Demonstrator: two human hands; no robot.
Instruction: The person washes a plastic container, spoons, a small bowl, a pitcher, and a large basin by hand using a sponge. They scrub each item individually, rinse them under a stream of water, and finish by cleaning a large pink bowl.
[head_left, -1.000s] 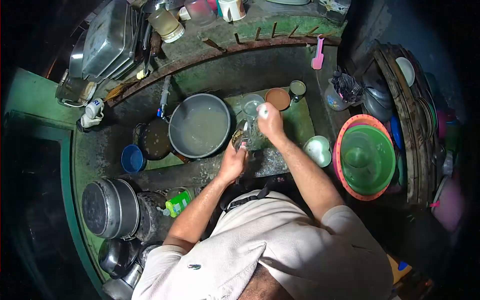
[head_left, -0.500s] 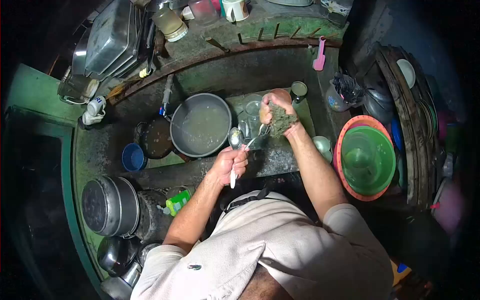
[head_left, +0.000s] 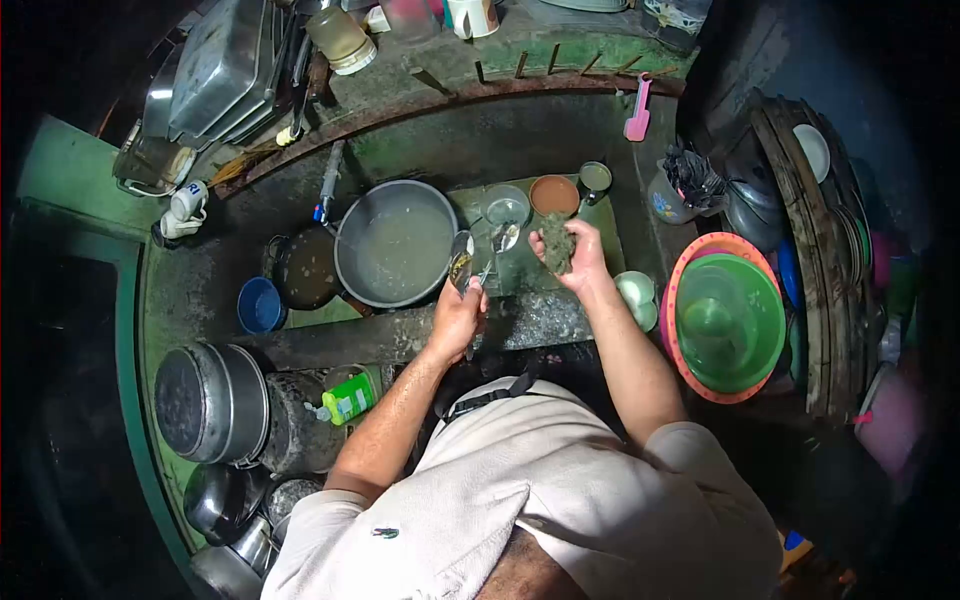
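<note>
My left hand (head_left: 460, 318) is closed around the handles of metal spoons (head_left: 461, 258). One bowl with yellowish bits on it points up, and another spoon head (head_left: 508, 237) sticks out to the right. My right hand (head_left: 585, 258), palm turned up, grips a grey-green, fuzzy scouring pad (head_left: 553, 242) a little right of that spoon head, apart from it. Behind the hands stand a clear glass bowl (head_left: 506, 205), a brown-filled bowl (head_left: 554, 196) and a metal cup (head_left: 595, 178). A large grey basin (head_left: 350, 215) of cloudy water sits left of my left hand.
A green basin (head_left: 775, 325) inside an orange one stands at right, beside pale green bowls (head_left: 637, 298). Left are a blue bowl (head_left: 260, 308), a dark pan (head_left: 308, 268), a big pot (head_left: 207, 402) and a green soap pouch (head_left: 348, 399). A tap (head_left: 330, 185) overhangs the basin.
My right hand has drawn back toward me and right, turning palm up, with the pad now away from the spoons. My left hand has shifted slightly left, turning the spoons.
</note>
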